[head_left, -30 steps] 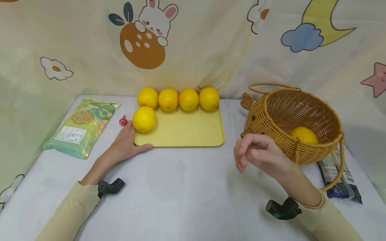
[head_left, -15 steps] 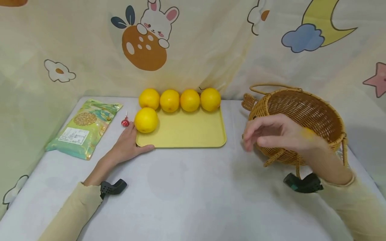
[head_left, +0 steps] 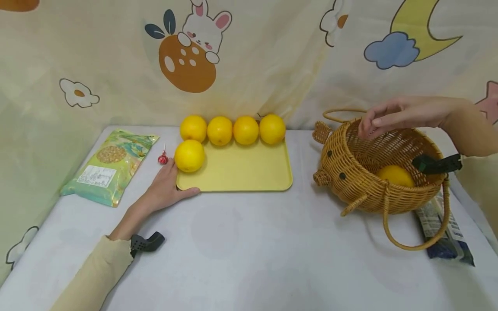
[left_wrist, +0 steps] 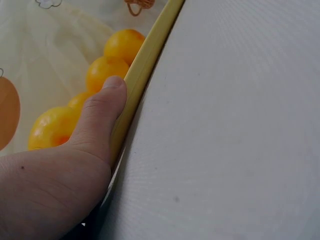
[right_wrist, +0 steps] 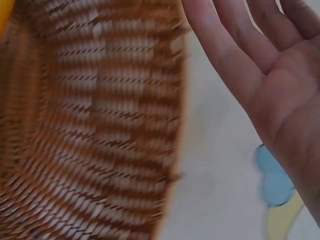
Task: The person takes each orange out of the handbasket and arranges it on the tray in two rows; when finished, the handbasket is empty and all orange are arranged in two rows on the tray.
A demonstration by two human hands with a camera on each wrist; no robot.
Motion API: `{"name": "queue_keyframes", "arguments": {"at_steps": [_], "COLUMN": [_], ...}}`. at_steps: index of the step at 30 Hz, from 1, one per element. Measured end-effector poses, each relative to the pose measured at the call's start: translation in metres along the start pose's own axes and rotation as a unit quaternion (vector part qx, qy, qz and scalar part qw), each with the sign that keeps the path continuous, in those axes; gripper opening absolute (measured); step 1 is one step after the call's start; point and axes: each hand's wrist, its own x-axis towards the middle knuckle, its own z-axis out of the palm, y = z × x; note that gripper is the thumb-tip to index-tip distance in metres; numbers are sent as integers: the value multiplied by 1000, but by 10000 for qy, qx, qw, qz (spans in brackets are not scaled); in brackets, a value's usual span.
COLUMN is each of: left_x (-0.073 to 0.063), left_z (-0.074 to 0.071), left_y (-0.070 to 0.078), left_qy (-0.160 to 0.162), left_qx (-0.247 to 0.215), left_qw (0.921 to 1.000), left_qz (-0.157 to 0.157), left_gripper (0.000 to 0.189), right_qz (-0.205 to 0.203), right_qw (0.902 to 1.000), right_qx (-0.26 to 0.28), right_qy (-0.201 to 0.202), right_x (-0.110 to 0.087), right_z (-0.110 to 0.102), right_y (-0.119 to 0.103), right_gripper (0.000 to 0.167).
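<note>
My left hand [head_left: 163, 185] rests at the front left corner of a yellow tray [head_left: 247, 170], its straight fingers along the left side and its thumb [left_wrist: 102, 112] against the front edge. Several oranges stand on the tray: a row at the back and one orange [head_left: 189, 155] in front at the left, close to my fingertips. Over the wicker basket [head_left: 354, 190], which is shaped like an animal, hangs my right hand [head_left: 408, 113] with loosely bent fingers and nothing in them. One orange [head_left: 396, 175] lies inside the basket. In the right wrist view, the fingers [right_wrist: 235, 60] overlap the basket's rim.
A green bag with a grain picture [head_left: 106, 166] lies at the left. Beside the tray is a small red lollipop [head_left: 163, 158]. A dark packet [head_left: 445, 235] lies partly under the basket's front handle [head_left: 416, 247]. A printed cloth [head_left: 272, 56] hangs behind the table.
My right hand has moved up and to the right, from in front of the basket to above its opening. The left hand stays at the tray corner.
</note>
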Motion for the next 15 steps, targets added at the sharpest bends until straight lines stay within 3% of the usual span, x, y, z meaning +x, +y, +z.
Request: {"name": "queue_keyframes", "arguments": {"at_steps": [7,15], "left_x": [-1,3], "left_z": [3,6], "left_y": [-2,-6], "left_qy": [13,103], "left_qx": [-31,-39], "left_qw": [10000,9999], "left_qz": [-68,4], "left_gripper": [116,118], "right_qz": [697,1791], "right_qw": [9940,9678], "right_qx": [715,1259], "right_qy": [-436,-1242], "right_x": [10,20], "right_z": [0,10], "right_y": [38,52], "right_gripper": [32,37]}}
